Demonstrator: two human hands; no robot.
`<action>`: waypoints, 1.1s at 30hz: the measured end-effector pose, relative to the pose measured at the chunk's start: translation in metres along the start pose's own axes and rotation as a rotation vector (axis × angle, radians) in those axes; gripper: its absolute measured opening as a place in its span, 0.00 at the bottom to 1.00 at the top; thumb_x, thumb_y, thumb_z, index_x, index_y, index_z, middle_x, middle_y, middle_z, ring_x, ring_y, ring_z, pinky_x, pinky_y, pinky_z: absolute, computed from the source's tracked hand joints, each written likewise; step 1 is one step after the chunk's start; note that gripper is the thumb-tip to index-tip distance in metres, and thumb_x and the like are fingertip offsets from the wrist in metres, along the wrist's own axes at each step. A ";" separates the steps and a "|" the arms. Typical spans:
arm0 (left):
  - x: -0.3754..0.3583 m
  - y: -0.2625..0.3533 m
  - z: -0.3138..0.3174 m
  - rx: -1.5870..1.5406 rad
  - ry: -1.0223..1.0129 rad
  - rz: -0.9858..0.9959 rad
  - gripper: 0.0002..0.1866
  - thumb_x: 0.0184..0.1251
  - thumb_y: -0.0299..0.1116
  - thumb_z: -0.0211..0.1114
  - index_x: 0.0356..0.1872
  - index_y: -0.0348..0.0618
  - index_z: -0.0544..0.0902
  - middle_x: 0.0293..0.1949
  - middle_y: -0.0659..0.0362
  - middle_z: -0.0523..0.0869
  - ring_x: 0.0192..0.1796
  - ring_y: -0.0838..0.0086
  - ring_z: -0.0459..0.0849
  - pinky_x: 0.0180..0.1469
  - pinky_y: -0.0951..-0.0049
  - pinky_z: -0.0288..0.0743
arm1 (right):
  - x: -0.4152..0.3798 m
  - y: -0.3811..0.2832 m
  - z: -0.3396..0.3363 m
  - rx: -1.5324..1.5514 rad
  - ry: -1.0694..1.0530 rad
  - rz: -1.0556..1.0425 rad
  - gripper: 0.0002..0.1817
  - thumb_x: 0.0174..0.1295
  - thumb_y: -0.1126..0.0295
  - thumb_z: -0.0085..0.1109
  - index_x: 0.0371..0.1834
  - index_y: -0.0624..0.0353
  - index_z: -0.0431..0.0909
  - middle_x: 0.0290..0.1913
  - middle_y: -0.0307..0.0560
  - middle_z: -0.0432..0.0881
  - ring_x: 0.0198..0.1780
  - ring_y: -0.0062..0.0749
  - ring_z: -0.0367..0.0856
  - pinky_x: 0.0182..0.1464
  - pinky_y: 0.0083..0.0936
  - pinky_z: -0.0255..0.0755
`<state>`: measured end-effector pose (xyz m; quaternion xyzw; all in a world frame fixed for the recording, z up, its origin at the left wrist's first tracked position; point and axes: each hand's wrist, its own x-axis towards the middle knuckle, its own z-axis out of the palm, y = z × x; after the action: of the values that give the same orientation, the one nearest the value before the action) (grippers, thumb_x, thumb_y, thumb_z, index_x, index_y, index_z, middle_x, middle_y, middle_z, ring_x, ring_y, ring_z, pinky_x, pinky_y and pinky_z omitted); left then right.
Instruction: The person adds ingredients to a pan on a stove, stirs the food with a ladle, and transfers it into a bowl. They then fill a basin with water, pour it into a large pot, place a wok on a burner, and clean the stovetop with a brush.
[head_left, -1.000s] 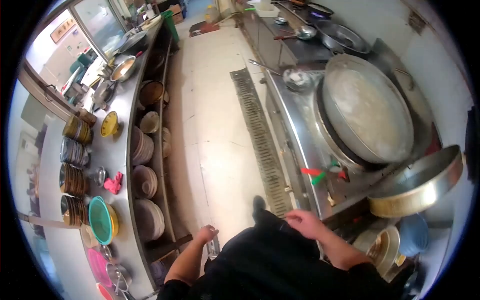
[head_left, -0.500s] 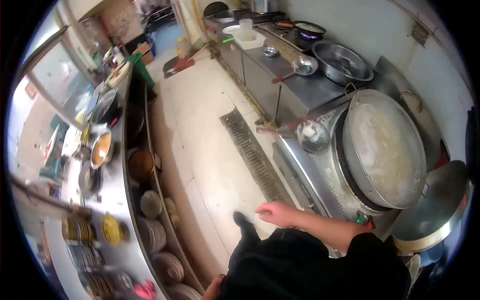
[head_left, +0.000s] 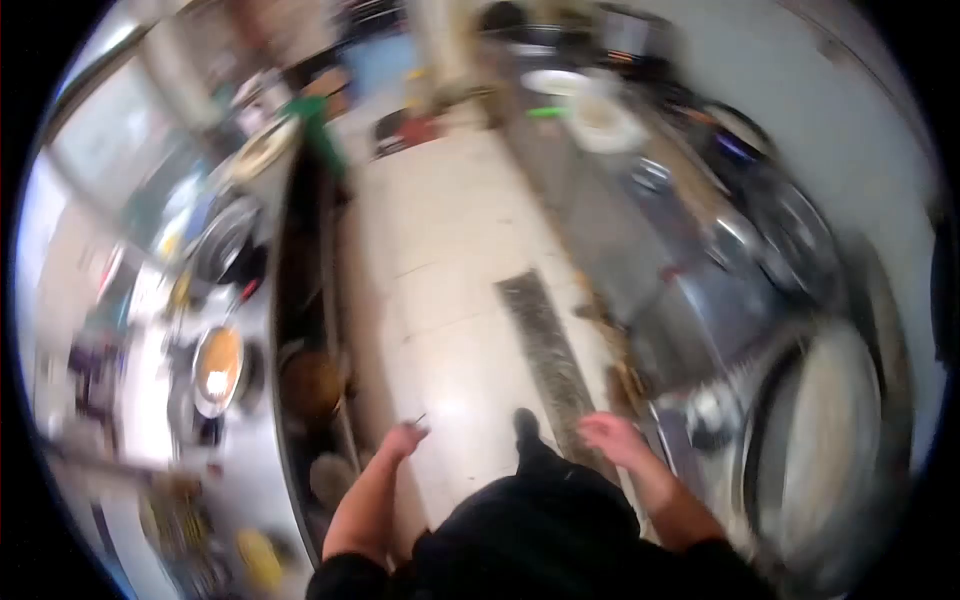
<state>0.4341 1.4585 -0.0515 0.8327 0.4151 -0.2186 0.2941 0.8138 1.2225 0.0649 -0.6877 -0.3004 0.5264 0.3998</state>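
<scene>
My left hand [head_left: 404, 438] hangs over the pale floor, near the left counter's shelves. Its fingers are curled, and a small thin dark thing sticks out of them, too blurred to name. To the right, my right hand [head_left: 612, 438] is held above the floor beside the dark drain grate [head_left: 548, 345]. Motion smears its fingers, and nothing can be made out in it. The large pan of pale liquid [head_left: 830, 430] stands on the stove to the right of this hand, apart from it.
On the left counter [head_left: 250, 480] are a bowl of orange food [head_left: 218, 370], a dark pan [head_left: 228, 240] and a yellow dish [head_left: 260, 558]. Along the right counter are a white tub [head_left: 605, 125], a small metal bowl [head_left: 651, 175] and a wide metal basin [head_left: 795, 235]. A green bin [head_left: 318, 130] stands further ahead.
The view has turned and moved forward, blurring the scene. My left hand has come up from the bottom edge into full view. The large pan now sits further right and lower.
</scene>
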 end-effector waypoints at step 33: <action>0.028 -0.249 -0.180 -1.335 0.568 -0.872 0.22 0.54 0.45 0.62 0.43 0.38 0.79 0.39 0.51 0.83 0.43 0.62 0.81 0.46 0.68 0.73 | 0.588 -0.417 0.453 -0.655 -0.895 -0.199 0.13 0.59 0.72 0.52 0.46 0.65 0.74 0.35 0.44 0.80 0.29 0.22 0.77 0.33 0.19 0.71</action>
<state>0.2675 1.7154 -0.0133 0.2729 0.7993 0.1960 0.4983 0.5361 2.0277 0.0845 -0.4538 -0.6518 0.6059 0.0466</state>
